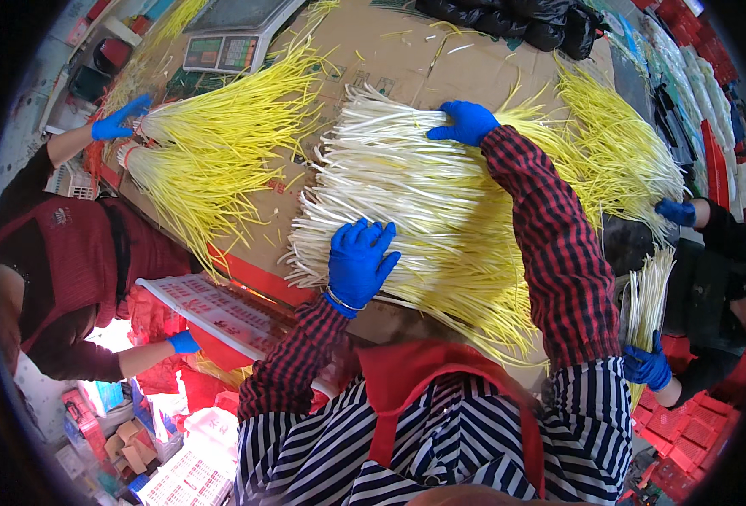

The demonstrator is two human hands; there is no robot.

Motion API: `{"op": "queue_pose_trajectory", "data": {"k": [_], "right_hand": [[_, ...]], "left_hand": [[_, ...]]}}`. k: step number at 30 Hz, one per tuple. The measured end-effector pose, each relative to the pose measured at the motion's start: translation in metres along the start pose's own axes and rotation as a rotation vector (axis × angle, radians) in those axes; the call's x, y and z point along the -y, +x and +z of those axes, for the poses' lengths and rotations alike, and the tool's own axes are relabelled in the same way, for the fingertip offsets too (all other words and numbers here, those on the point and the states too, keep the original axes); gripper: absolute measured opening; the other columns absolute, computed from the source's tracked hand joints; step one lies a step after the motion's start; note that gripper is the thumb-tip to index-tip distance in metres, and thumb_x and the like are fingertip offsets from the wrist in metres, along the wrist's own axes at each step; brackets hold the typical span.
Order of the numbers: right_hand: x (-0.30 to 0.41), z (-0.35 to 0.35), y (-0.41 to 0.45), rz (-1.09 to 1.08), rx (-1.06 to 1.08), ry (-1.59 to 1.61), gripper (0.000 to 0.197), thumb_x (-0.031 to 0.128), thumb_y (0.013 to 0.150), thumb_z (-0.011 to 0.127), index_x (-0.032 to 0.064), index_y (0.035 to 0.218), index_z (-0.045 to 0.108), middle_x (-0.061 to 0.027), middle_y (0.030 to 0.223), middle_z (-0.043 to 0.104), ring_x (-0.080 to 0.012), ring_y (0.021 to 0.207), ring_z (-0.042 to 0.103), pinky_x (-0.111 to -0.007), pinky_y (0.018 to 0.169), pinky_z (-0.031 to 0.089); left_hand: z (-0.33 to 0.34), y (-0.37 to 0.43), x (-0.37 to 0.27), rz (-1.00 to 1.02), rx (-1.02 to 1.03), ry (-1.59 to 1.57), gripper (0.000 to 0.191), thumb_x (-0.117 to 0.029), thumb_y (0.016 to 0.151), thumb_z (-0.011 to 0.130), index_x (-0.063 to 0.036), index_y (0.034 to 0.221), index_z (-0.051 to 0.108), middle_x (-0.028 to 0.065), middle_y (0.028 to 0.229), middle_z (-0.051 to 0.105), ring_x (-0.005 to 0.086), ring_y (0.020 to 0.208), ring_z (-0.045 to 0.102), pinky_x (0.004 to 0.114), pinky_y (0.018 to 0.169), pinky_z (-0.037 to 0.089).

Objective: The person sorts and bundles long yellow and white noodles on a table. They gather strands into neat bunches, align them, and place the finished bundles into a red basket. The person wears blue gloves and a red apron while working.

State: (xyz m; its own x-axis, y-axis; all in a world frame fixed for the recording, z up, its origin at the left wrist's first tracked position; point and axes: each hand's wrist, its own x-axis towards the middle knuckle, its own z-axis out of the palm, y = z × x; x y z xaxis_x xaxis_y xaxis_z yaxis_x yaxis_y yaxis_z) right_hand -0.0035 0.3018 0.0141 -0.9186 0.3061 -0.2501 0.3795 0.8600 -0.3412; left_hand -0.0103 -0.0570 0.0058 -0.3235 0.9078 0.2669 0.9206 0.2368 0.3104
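A broad heap of yellow garlic chives [404, 183] lies before me on a cardboard-covered table, its white stalk ends to the left and its yellow leaves to the right. My left hand [359, 260], in a blue glove, rests on the lower stalks with its fingers apart. My right hand [465, 122], also gloved in blue, lies at the heap's far edge; its fingertips touch the white stalks, and whether they grip any is unclear. Two chive bundles tied with red bands, an upper one [221, 104] and a lower one [189, 190], lie to the left.
A digital scale [224, 50] stands at the back left, black plastic bags [525, 22] at the back. A co-worker's gloved hand [120, 120] is by the tied bundles. At right, another person's gloved hands touch a chive pile [626, 139] and hold a bundle [648, 294]. Red crates [683, 430] stand below.
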Motion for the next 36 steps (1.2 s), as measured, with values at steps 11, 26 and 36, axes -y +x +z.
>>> {"op": "queue_pose_trajectory", "data": {"k": [11,26,36], "right_hand": [[0.016,0.027,-0.05,0.182,0.233,0.248,0.102,0.084,0.072,0.044,-0.0047,0.121,0.057,-0.0269,0.119,0.059,-0.0395,0.109,0.057,-0.044,0.094,0.044],[0.011,0.033,-0.053,0.183,0.138,0.384,0.097,0.077,0.071,0.057,-0.0034,0.125,0.055,-0.0267,0.123,0.057,-0.0369,0.112,0.056,-0.042,0.094,0.044],[-0.021,0.048,-0.04,0.25,-0.144,0.603,0.075,0.064,0.068,0.071,-0.002,0.104,0.067,-0.0222,0.098,0.067,-0.0326,0.092,0.065,-0.04,0.081,0.048]], "left_hand": [[-0.004,0.0,0.004,-0.004,-0.085,-0.084,0.046,-0.032,0.083,0.066,-0.0153,0.125,0.06,0.006,0.117,0.058,0.0288,0.11,0.049,0.043,0.096,0.036],[-0.001,0.066,-0.004,-0.032,0.126,-0.009,0.053,-0.04,0.087,0.058,-0.01,0.131,0.052,0.0093,0.122,0.055,0.0295,0.114,0.048,0.043,0.095,0.035],[0.003,0.046,-0.01,-0.014,0.052,0.07,0.055,-0.041,0.086,0.059,-0.0102,0.132,0.052,0.0123,0.123,0.054,0.0289,0.116,0.047,0.042,0.096,0.035]]}}
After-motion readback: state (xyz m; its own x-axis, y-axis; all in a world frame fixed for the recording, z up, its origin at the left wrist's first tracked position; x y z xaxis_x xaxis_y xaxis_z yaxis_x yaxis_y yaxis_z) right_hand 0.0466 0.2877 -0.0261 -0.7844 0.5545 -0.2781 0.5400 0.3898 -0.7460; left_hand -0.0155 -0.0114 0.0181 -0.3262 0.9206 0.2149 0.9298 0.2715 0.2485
